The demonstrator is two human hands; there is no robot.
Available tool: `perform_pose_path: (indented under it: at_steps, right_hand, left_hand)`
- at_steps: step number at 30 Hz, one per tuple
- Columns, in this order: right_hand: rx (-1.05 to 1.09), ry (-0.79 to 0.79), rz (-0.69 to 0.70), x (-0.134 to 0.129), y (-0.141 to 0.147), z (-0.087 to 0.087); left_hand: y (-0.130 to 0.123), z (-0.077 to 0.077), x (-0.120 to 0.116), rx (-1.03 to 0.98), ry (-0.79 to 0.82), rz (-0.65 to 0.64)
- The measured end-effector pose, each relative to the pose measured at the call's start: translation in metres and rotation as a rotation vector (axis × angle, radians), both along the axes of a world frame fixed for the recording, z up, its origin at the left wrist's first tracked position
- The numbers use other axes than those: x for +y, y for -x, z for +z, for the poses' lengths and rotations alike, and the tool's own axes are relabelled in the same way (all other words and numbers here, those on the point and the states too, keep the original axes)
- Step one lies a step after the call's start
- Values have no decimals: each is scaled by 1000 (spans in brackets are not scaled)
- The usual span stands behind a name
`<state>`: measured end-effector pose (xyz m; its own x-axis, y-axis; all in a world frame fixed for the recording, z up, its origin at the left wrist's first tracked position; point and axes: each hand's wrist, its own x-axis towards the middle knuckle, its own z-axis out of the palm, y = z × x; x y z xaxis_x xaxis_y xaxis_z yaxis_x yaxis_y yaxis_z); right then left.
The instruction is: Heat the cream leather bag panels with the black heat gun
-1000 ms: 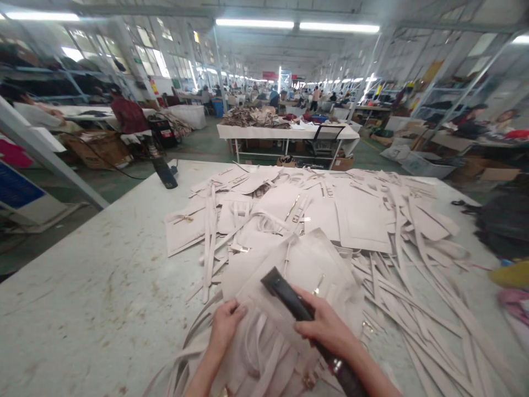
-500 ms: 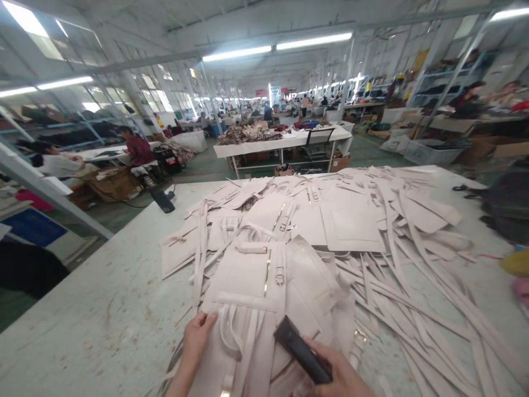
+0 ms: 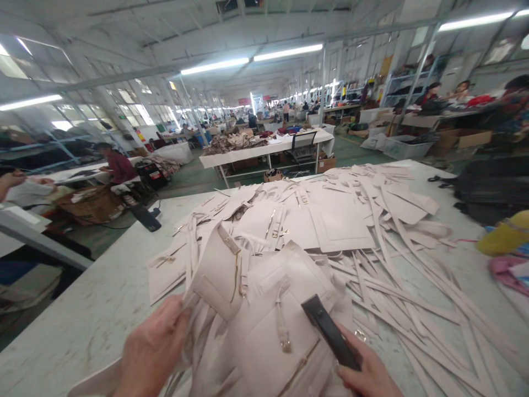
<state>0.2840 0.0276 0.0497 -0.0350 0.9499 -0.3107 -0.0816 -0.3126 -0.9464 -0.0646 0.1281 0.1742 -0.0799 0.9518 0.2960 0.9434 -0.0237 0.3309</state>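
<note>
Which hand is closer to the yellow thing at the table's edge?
The right hand, holding a black tool, is nearer the yellow thing, which lies off to its right. The left hand grips a cream panel farther away.

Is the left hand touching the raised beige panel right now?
Touching. The head view shows the left hand pinching the near edge of the raised beige panel, fingers on the material with no gap.

1. The right hand (image 3: 370, 375) is cut off by the bottom edge, hiding the black tool's (image 3: 330, 332) lower end.
2. The left hand (image 3: 152, 353) blurs, wrist out of frame.
3. Distant workers are too small to tell.
</note>
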Motion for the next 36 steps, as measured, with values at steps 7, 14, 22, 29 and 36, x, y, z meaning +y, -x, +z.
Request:
perform_pose_path:
  at_steps: [7,14,22,29,36]
  right_hand:
    - [-97,52,-1,-29,-8,4]
    - [-134,62,-39,-55,-24,-22]
    - [55,84,181,-52,-10,-20]
    - [47,65,130,-32,-9,-17]
    - [23,48,129,-37,-30,-15]
  left_hand:
    - [-141,-115,-35,184,540,-539]
    - [-153,-182,-38,109,600,-586]
    - [-151,-186,-41,146,545,-578]
    - [-156,-171,-42,52,468,-580]
    - [-167,-164,-34,-212,488,-497]
